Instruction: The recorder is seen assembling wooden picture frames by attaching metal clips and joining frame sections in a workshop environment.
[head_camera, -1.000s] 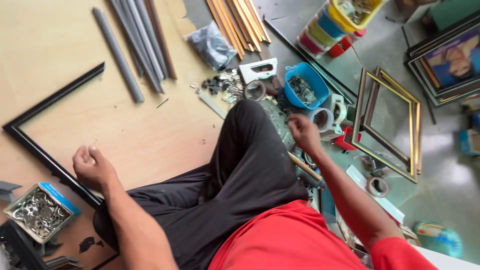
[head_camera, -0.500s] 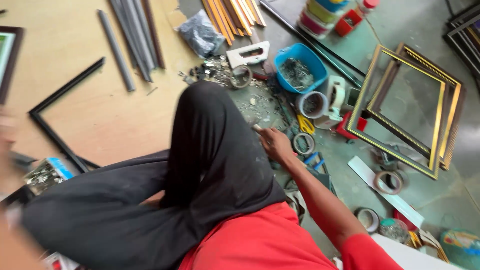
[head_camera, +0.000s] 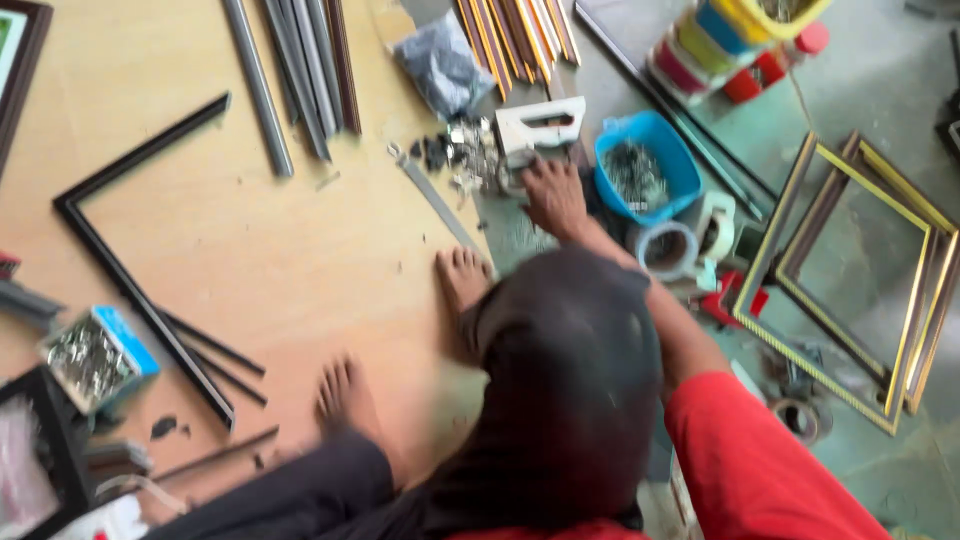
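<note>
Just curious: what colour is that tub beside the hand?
Blue tub, seen in the head view, right of the hand.

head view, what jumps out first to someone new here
The right hand reaches forward to a heap of small metal bits beside a white stapler-like tool and a blue tub. Gold frames lie on the green floor to the right, and a black half-frame lies on the wooden board at left. The left hand is out of view.

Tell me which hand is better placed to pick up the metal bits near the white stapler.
Probably the right hand: it already rests on the metal bits, just below the stapler. The left hand is not in view.
</note>
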